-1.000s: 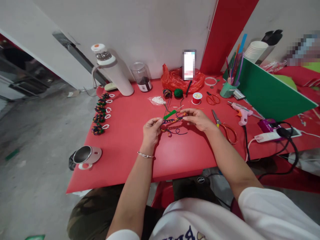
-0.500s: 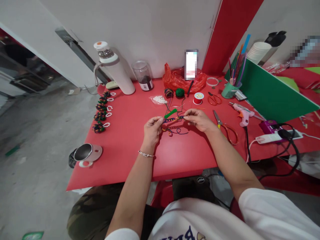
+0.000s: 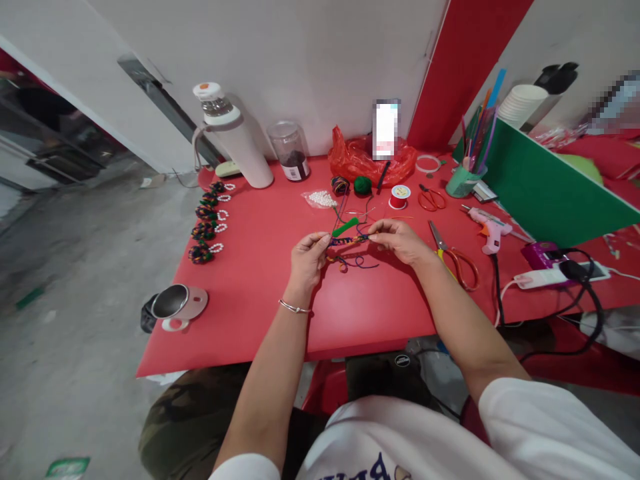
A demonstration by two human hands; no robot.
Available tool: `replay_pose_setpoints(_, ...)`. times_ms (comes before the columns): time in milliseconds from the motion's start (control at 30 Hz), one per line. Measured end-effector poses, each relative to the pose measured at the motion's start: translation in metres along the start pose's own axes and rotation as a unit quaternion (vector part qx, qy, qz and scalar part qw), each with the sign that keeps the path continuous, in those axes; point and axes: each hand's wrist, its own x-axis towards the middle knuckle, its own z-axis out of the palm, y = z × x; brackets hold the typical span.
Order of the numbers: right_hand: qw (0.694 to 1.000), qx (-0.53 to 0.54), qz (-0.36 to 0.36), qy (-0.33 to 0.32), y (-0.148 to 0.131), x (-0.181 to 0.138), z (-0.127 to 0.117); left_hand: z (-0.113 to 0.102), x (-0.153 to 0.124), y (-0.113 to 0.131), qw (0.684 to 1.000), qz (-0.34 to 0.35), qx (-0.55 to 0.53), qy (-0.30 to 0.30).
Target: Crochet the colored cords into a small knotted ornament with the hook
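Between my two hands a narrow strip of multicoloured yarn (image 3: 349,241) is stretched out level above the red table. My left hand (image 3: 310,259) pinches its left end between thumb and fingers. The right end sits in the pinch of my right hand (image 3: 395,238). Just behind the strip lies a green tool handle (image 3: 346,227), partly hidden by it. Loose yarn tails (image 3: 357,264) curl on the table below. Farther back are a multicoloured yarn ball (image 3: 340,185), a green yarn ball (image 3: 363,186) and a bag of white beads (image 3: 321,199).
Scissors (image 3: 453,257), a pink glue gun (image 3: 491,230) and a power strip (image 3: 543,277) lie right. A red thread spool (image 3: 399,197) and small red snips (image 3: 431,197) lie behind. Several beaded yarn pieces (image 3: 203,252), a mug (image 3: 181,303) and a tall flask (image 3: 240,147) stand left.
The whole view has shifted slightly, so everything sits a little farther right. Both hands keep their pinch on the yarn strip with hardly any movement.
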Motion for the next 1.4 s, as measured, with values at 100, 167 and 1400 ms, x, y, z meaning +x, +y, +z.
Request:
replay_pose_setpoints(100,1.0,-0.014,-0.001,-0.007,0.0015,0.0004,-0.0011,0.0005,-0.0003,0.0004,1.0,-0.002,-0.002,0.002)
replay_pose_setpoints(167,1.0,-0.019,-0.004,-0.012,0.0022,0.0006,-0.0017,0.0004,-0.0003,0.0005,1.0,-0.001,-0.005,0.001)
replay_pose_setpoints(1400,0.996,-0.078,0.007,-0.035,0.0003,-0.0018,-0.0004,0.0017,-0.0028,0.0022,1.0,-0.012,-0.017,-0.005)
